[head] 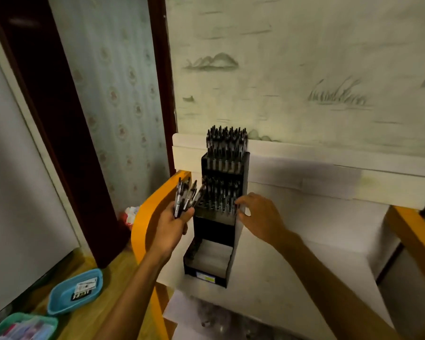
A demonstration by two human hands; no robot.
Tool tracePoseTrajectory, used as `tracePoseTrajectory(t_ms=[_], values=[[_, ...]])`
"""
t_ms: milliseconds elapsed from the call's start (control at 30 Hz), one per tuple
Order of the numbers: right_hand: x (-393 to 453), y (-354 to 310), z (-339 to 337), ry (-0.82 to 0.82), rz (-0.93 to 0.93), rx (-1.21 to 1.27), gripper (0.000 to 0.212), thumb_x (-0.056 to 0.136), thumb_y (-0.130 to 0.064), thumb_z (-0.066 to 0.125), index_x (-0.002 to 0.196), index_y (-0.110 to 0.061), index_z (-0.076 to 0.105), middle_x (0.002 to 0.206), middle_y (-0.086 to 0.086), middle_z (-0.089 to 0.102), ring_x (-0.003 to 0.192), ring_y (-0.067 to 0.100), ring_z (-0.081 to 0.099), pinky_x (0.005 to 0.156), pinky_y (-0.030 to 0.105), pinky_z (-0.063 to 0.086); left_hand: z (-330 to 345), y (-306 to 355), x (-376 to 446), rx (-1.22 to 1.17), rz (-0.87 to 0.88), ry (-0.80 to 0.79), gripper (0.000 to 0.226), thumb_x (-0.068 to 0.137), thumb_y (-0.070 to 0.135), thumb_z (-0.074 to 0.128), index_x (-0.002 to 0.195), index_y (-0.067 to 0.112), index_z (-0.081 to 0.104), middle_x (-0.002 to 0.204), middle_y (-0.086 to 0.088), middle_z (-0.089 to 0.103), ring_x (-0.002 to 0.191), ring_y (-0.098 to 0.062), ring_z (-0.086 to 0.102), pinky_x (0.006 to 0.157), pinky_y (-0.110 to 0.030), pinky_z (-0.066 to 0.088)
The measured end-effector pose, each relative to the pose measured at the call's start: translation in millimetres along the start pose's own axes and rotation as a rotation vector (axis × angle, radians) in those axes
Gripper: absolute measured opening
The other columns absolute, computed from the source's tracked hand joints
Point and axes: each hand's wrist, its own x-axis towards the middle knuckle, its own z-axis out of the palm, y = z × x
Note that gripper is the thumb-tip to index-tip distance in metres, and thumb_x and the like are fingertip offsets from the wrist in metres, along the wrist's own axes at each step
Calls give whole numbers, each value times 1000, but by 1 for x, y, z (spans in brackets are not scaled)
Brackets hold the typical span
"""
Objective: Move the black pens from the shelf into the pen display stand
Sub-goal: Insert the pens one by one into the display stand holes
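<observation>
Head view: left hand [173,225] grips a fanned bundle of black pens [183,198] just left of the pen display stand [220,217]. Right hand [258,215], fingers loosely spread, touches the stand's right edge by its middle tier; bottom tier looks nearly empty.

black pens [225,143] in a black display stand [241,217]; orange shelf edge [145,217]; blue basket [75,292].

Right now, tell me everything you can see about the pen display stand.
The pen display stand is a tall, black, stepped rack, seemingly of thin board or plastic, upright on a white surface against the wall. Its top tier is packed with black pens, the middle tier mostly filled, the bottom tier nearly empty. A small label sits on its front base. The right hand touches its right edge at the middle tier; the left hand holds a bundle of pens beside it.
</observation>
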Motion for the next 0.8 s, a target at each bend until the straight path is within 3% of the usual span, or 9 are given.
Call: tracePoseTrajectory(t_ms=[233, 400, 467, 567, 667, 800], values=[[26, -41, 27, 104, 105, -25, 23, 94, -22, 61, 115, -17, 70, 105, 3, 67, 89, 20, 63, 81, 32, 52, -21, -21, 50, -54, 63, -185, 24, 97, 18, 64, 119, 26, 63, 56, 4, 57, 45, -9, 46, 44, -23, 41], [41, -61, 42, 160, 185, 7, 23, 94, -25, 63, 116, -19, 68, 105, 2, 67, 92, 19, 64, 82, 35, 55, -31, -27, 75, -136, 73, -253, 26, 96, 21, 66, 117, 36, 63, 66, -3, 63, 51, -15, 49, 47, -28, 41], [48, -65, 46, 195, 221, 57, 22, 93, -27, 64, 114, -22, 69, 104, -3, 68, 91, 13, 64, 81, 30, 54, -32, -29, 79, -156, 71, -282, 24, 96, 21, 65, 119, 30, 63, 66, -6, 63, 52, -16, 50, 47, -27, 41], [56, -72, 50, 218, 302, 211, 19, 92, -29, 67, 110, -26, 72, 97, -16, 68, 85, -2, 64, 78, 14, 52, -30, -31, 86, -173, 89, -327, 15, 95, 16, 65, 109, 22, 66, 60, 4, 63, 47, -7, 52, 45, -20, 41], [61, -80, 51, 218, 368, 453, 7, 91, -30, 68, 93, -30, 75, 82, -20, 73, 78, -5, 68, 67, 6, 48, -23, -32, 92, -152, 97, -342, 17, 95, 13, 65, 111, 19, 64, 66, 5, 65, 50, -3, 57, 48, -15, 44], [67, -85, 51, 228, 478, 724, 16, 93, -26, 67, 91, -13, 77, 81, -2, 77, 73, 16, 74, 70, 27, 60, -15, -39, 94, -164, 80, -391, 24, 95, 18, 65, 119, 18, 63, 86, -1, 70, 60, -5, 60, 52, -19, 47]])
